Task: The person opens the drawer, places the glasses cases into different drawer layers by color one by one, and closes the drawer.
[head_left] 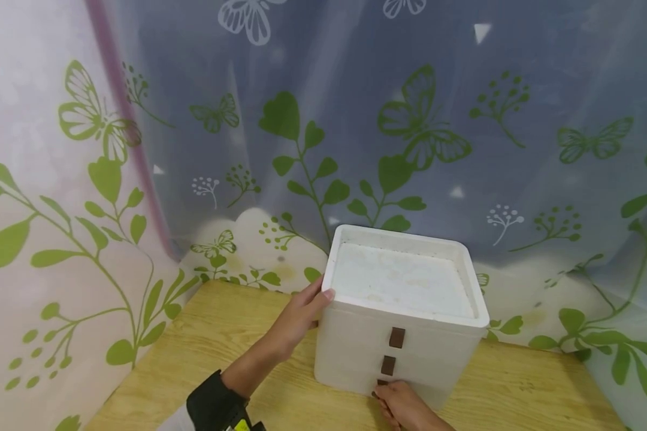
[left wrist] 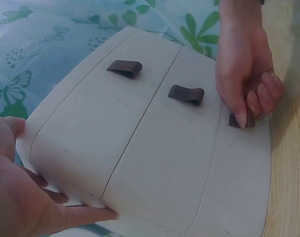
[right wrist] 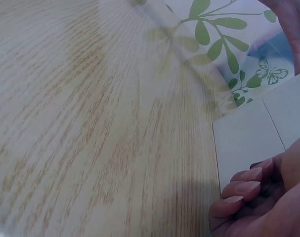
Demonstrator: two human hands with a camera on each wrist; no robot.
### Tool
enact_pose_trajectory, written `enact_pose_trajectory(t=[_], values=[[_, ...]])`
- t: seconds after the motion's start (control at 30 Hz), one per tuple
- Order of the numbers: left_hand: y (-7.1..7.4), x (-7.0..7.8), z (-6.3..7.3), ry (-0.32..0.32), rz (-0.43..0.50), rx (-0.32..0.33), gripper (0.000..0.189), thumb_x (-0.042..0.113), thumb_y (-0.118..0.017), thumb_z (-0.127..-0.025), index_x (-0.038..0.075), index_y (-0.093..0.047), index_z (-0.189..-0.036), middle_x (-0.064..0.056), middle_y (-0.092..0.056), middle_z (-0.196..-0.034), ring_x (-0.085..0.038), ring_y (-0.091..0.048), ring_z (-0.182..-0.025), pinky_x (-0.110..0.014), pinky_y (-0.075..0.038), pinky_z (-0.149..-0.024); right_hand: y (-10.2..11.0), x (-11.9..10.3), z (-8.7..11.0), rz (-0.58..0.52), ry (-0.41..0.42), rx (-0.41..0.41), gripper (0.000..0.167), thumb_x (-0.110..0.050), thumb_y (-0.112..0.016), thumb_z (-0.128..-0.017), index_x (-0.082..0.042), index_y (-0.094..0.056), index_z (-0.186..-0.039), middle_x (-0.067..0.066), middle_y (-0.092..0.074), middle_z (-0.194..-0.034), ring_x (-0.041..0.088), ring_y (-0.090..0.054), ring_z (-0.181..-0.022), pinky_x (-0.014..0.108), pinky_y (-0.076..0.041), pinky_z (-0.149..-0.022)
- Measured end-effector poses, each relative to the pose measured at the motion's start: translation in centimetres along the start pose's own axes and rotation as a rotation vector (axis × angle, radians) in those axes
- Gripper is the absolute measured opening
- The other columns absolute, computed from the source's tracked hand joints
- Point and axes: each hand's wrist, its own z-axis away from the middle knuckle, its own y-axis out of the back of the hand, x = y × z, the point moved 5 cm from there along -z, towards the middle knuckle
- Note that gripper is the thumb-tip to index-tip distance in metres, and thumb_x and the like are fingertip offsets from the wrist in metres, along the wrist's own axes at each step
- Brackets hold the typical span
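A white drawer box with a tray-like recessed top stands on the wooden table. Brown loop pulls mark its three drawers: a top pull, a middle pull and a bottom pull. My right hand pinches the bottom pull between thumb and fingers, its other fingers curled in. The drawer fronts look flush. At the box's left side my left hand rests with fingers spread along the wall, the thumb at the front corner of the rim.
The wooden tabletop extends on both sides of the box. Right behind the box hangs a curtain printed with green leaves and butterflies, and it continues along the left and right sides. A black wrist strap sits on the left forearm.
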Motion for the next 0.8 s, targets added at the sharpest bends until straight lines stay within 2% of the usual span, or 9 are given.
enact_pose_trajectory(t=[0.23, 0.43, 0.57, 0.67, 0.8], values=[[0.0, -0.1, 0.2, 0.011, 0.001, -0.004, 0.063, 0.044, -0.051, -0.108, 0.026, -0.031, -0.165, -0.005, -0.035, -0.17, -0.037, -0.043, -0.149, -0.068, -0.041, -0.114, 0.2, 0.5, 0.2, 0.054, 0.011, -0.011, 0.044, -0.023, -0.048, -0.106, -0.019, -0.046, -0.062, -0.01, -0.042, -0.053, 0.005, -0.034, -0.048, 0.02, -0.031, -0.05], [0.1, 0.3, 0.0, 0.004, 0.006, -0.003, 0.061, 0.043, -0.051, -0.108, 0.026, -0.032, -0.164, -0.004, -0.036, -0.169, -0.037, -0.044, -0.148, -0.069, -0.041, -0.114, 0.9, 0.6, 0.3, 0.132, 0.057, 0.02, 0.048, -0.031, -0.05, -0.108, -0.019, -0.046, -0.061, -0.009, -0.041, -0.05, 0.007, -0.033, -0.047, 0.023, -0.031, -0.05], [0.2, 0.6, 0.0, 0.011, 0.008, -0.008, 0.063, 0.042, -0.052, -0.108, 0.022, -0.031, -0.165, -0.007, -0.034, -0.17, -0.039, -0.043, -0.149, -0.069, -0.041, -0.114, 1.4, 0.6, 0.3, 0.206, 0.1, 0.024, 0.049, -0.035, -0.052, -0.107, -0.018, -0.046, -0.062, -0.008, -0.041, -0.05, 0.009, -0.034, -0.048, 0.024, -0.032, -0.051], [0.3, 0.5, 0.1, 0.021, 0.01, -0.016, 0.065, 0.042, -0.053, -0.108, 0.02, -0.03, -0.165, -0.01, -0.033, -0.17, -0.04, -0.043, -0.149, -0.068, -0.041, -0.114, 1.8, 0.7, 0.5, 0.261, 0.146, 0.015, 0.052, -0.037, -0.053, -0.107, -0.013, -0.045, -0.061, -0.007, -0.04, -0.052, 0.01, -0.034, -0.049, 0.025, -0.034, -0.052], [0.8, 0.4, 0.4, 0.025, 0.009, -0.035, 0.065, 0.042, -0.056, -0.107, 0.021, -0.033, -0.164, -0.009, -0.034, -0.169, -0.039, -0.043, -0.15, -0.065, -0.044, -0.113, 2.6, 0.7, 1.2, 0.272, 0.17, 0.015, 0.05, -0.033, -0.057, -0.106, -0.007, -0.046, -0.065, -0.006, -0.04, -0.056, 0.01, -0.036, -0.053, 0.025, -0.035, -0.052]])
